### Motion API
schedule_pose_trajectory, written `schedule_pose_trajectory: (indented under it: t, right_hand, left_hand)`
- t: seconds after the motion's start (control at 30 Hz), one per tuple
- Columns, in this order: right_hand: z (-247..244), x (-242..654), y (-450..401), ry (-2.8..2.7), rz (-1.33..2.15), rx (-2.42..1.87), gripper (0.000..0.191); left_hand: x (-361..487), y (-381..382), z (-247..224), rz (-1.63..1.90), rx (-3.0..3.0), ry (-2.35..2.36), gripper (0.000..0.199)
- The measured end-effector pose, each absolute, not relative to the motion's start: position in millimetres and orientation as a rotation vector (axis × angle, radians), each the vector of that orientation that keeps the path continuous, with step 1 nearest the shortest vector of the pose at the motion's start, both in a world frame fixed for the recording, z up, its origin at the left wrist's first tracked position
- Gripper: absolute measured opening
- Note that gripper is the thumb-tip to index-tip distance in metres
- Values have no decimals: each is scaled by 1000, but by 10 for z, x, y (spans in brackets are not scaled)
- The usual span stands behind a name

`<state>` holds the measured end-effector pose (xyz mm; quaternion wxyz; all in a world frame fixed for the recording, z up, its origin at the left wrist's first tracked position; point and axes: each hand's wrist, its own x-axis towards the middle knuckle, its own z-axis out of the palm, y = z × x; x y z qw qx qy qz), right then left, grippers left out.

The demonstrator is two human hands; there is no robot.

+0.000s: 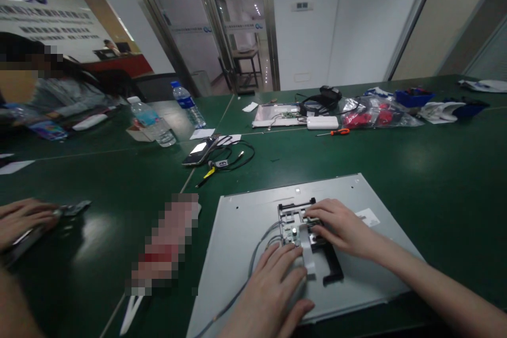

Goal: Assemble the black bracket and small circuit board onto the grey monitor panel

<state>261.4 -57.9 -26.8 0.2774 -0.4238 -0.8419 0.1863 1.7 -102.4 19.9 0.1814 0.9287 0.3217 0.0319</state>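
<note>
A flat grey metal panel (245,232) lies on the green table. At its middle is a black-framed assembly (332,264) with a small circuit board (291,233) and a pale flat strip (308,259). My left hand (277,285) rests at the near left edge of the board, fingers spread, its fingertips beside the strip. My right hand (340,227) reaches over the assembly's right side, fingers bent onto it; what its fingertips touch is hidden. A grey cable (253,261) runs from the board down past my left hand.
Beyond the panel lie a phone (200,151), black cables (247,158), an orange screwdriver (339,131), a white box (322,122) and plastic bags (380,113). Bottles (152,121) stand at the left back. Another person's hands (27,219) hold a part at far left.
</note>
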Motion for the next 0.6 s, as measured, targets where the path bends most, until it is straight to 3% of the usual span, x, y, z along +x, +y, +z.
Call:
schedule_pose_trajectory:
  t: [0.23,0.6]
  right_hand:
    - [-223,2811,-778,-2278,354,-1297,40]
    - [-720,3387,-1256,-2141,160,-1707,64]
  left_hand:
    - [-502,-922,52,211,2699,1170,51]
    - [-1063,-977,-248,214,2719,1541,82]
